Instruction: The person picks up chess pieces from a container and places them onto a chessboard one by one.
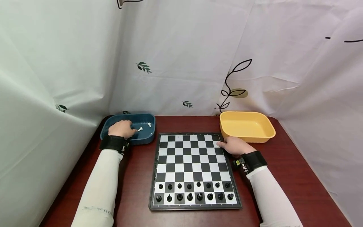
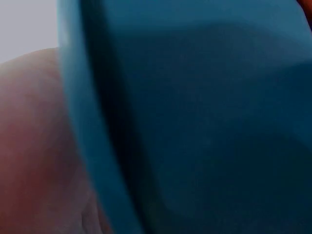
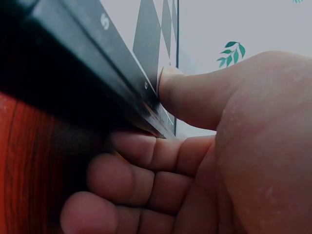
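A chessboard (image 1: 187,157) lies on the table with black chess pieces (image 1: 179,197) in two rows along its near side. My right hand (image 1: 237,146) grips the board's far right edge; in the right wrist view its thumb (image 3: 195,95) presses on top and its curled fingers (image 3: 165,151) are at the underside. Inside the blue bin (image 1: 146,138) at the far left reaches my left hand (image 1: 120,128), its fingertips mostly hidden. Beside its thumb lies a white chess piece (image 1: 140,129), and another white piece (image 1: 149,125) is farther right. The left wrist view mostly shows the bin's wall (image 2: 92,122).
A yellow bin (image 1: 246,137) stands at the back right, just beyond the board's corner. The dark red table (image 1: 136,189) is bounded at the back and sides by a white patterned cloth (image 1: 181,63).
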The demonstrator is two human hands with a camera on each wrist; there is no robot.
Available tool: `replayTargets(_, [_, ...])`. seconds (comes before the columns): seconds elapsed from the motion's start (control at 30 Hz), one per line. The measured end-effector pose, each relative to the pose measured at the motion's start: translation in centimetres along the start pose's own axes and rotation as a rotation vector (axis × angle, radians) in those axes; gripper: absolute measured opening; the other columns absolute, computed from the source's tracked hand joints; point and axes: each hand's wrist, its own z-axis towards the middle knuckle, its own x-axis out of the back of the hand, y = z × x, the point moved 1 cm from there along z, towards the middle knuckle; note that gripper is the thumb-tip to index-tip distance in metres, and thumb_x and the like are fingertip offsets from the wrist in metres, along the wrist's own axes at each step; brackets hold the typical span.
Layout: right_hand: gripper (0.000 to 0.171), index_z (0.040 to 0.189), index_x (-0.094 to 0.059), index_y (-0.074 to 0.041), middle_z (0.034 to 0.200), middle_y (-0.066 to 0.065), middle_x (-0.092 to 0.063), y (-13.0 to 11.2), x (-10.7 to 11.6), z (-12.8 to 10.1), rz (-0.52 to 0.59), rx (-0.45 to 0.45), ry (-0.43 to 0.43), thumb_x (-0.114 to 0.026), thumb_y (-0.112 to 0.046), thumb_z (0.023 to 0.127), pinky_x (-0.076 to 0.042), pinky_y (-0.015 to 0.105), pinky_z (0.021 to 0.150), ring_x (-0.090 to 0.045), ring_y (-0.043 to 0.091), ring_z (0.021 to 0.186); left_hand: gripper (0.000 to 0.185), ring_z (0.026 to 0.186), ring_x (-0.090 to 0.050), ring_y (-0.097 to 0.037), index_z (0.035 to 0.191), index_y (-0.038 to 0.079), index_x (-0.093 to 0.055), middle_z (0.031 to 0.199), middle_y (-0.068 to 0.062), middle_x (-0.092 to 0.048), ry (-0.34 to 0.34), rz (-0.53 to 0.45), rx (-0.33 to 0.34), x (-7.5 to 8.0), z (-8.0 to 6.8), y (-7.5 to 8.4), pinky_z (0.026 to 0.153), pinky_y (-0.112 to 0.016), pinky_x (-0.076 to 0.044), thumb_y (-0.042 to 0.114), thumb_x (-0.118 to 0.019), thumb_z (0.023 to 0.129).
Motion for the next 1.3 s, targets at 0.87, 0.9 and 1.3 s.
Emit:
replayTargets(0.87, [0.048, 0.098, -0.068, -0.005, 0.075, 0.008, -0.06, -0.3, -0.2, 0.0, 0.025, -0.029, -0.007, -0.055, -0.048, 0.116, -0.051, 0.039, 0.059, -0.061, 0.023, 0.059, 0.032, 0.079, -0.061, -0.032, 0.069, 0.012, -0.063, 0.084, -0.013, -0.065, -0.056, 0.083, -0.013, -1.0, 1.0, -0.3, 0.069, -0.055, -0.053, 0.017, -0.067, 0.101])
replayTargets(0.9, [0.048, 0.099, -0.068, -0.005, 0.076, 0.008, -0.06, -0.3, -0.2, -0.1, 0.027, -0.03, -0.007, -0.055, -0.048, 0.116, -0.051, 0.039, 0.059, -0.061, 0.023, 0.059, 0.031, 0.08, -0.062, -0.033, 0.071, 0.01, -0.064, 0.087, -0.015, -0.067, -0.061, 0.087, -0.006, -0.7, 0.3, 0.3, 0.07, -0.055, -0.053, 0.016, -0.066, 0.102])
replayTargets(1.3, [0.048, 0.098, -0.068, -0.005, 0.076, 0.008, -0.061, -0.3, -0.3, -0.1, 0.022, -0.025, -0.008, -0.055, -0.047, 0.116, -0.052, 0.039, 0.059, -0.061, 0.022, 0.06, 0.021, 0.086, -0.065, -0.034, 0.101, 0.001, -0.081, 0.106, -0.02, -0.074, -0.082, 0.14, 0.006, -1.1, -1.4, 2.0, 0.074, -0.059, -0.059, 0.011, -0.063, 0.102])
